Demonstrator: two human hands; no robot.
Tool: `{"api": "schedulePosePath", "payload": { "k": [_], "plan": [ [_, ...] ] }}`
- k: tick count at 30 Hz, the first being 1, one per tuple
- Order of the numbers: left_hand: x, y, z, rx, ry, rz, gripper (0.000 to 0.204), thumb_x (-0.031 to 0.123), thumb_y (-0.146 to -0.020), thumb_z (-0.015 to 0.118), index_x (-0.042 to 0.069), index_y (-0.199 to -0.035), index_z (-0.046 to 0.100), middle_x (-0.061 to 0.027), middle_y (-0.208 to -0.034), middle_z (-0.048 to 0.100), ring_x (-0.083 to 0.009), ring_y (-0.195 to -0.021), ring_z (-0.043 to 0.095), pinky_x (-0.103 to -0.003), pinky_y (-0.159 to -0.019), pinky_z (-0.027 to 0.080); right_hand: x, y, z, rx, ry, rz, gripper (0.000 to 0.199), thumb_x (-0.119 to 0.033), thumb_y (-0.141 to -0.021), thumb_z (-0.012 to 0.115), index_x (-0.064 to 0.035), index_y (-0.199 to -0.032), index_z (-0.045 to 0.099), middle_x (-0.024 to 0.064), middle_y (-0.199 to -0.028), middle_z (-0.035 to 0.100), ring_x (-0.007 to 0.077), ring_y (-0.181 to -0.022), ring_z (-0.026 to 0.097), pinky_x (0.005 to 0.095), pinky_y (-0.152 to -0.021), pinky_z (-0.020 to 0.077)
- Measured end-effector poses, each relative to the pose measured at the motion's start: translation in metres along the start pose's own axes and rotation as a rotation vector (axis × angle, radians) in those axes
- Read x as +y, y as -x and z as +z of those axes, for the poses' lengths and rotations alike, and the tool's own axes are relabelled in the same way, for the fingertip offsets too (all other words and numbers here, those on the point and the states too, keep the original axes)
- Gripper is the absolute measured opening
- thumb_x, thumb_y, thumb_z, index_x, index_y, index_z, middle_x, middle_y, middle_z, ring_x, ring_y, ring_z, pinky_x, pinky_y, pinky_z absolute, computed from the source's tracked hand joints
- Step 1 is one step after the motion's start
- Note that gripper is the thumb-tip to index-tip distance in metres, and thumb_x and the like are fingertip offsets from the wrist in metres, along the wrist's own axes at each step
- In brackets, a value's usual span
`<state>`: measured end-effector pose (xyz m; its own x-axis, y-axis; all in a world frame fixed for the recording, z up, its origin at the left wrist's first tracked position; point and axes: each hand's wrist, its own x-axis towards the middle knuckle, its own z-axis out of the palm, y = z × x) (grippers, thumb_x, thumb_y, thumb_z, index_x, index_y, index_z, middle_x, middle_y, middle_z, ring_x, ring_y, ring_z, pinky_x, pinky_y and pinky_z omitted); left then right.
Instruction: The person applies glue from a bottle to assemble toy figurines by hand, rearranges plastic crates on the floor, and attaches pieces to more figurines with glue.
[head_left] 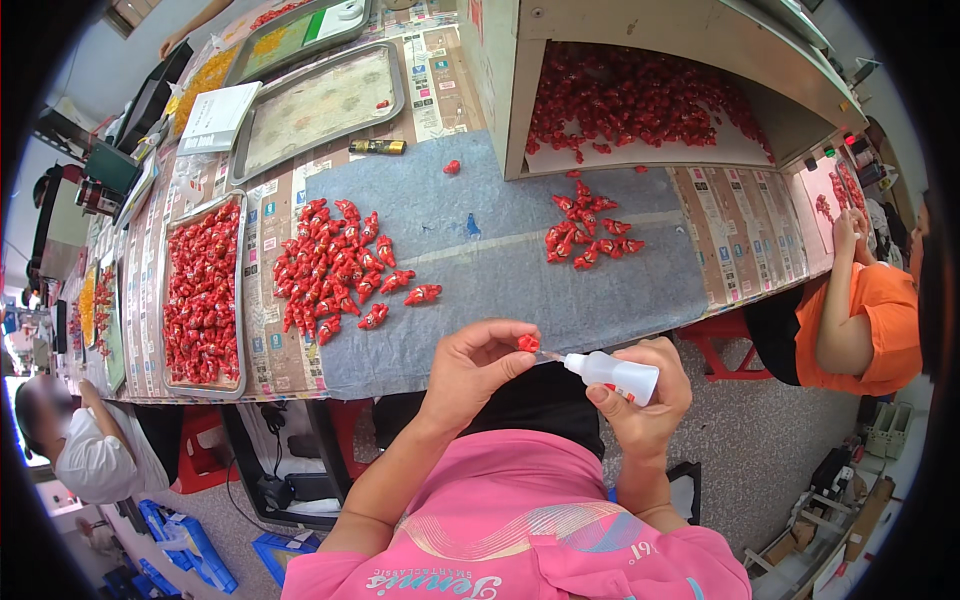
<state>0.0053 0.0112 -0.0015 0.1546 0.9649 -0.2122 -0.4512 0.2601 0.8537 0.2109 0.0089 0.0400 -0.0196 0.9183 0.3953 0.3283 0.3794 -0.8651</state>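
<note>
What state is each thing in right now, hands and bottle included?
Left hand: pinching a small red piece.
Right hand: grip closed around the white squeeze bottle.
Squeeze bottle: tilted sideways, nozzle touching the red piece.
Left tray: full of red pieces.
Upper tray: nearly bare.

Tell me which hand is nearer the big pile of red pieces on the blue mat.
Left. The left hand sits just below-right of the big pile; the right hand, holding the white squeeze bottle, is farther right.

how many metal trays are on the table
3 clear ones: an empty tray at top centre, another behind it holding yellow and red pieces, and one full of red pieces on the left. More may be hidden at the far left edge.
</note>
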Motion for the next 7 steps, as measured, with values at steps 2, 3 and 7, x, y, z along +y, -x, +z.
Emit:
{"api": "schedulePosePath", "payload": {
  "k": [2, 3, 7],
  "plan": [
    [0.0004, 0.0002, 0.0001, -0.002, -0.01, 0.005, 0.029, 0.0, -0.082, 0.072, 0.001, -0.111, 0.066, -0.0037, -0.099, 0.066, -0.0101, -0.092, 0.062, -0.025, -0.086, 0.05, -0.0003, -0.0011, -0.001, -0.007, 0.016, -0.016, 0.038, -0.023, -0.067, 0.087, -0.0028, -0.089, 0.064, 0.0078, -0.08, 0.063, 0.0177, -0.07, 0.057, 0.0286, -0.061, 0.0453],
    [0.0005, 0.0002, 0.0001, 0.001, -0.005, 0.0, 0.029, 0.0, -0.082, 0.072, 0.001, -0.111, 0.067, -0.0036, -0.099, 0.066, -0.0101, -0.092, 0.062, -0.025, -0.086, 0.05, -0.0004, -0.0015, -0.0013, -0.012, 0.032, -0.031, 0.038, -0.023, -0.067, 0.088, -0.0028, -0.089, 0.063, 0.0077, -0.08, 0.063, 0.0178, -0.069, 0.057, 0.0287, -0.061, 0.0453],
    [0.0005, 0.0009, -0.0001, 0.001, -0.022, 0.004, 0.03, 0.0, -0.082, 0.072, 0.001, -0.112, 0.066, -0.0035, -0.099, 0.066, -0.0105, -0.092, 0.062, -0.025, -0.086, 0.05, -0.0003, -0.0002, -0.0021, -0.01, 0.035, -0.014, 0.039, -0.024, -0.068, 0.087, -0.0036, -0.09, 0.064, 0.0079, -0.081, 0.064, 0.0194, -0.07, 0.057, 0.0292, -0.062, 0.0455]
  ]
}}
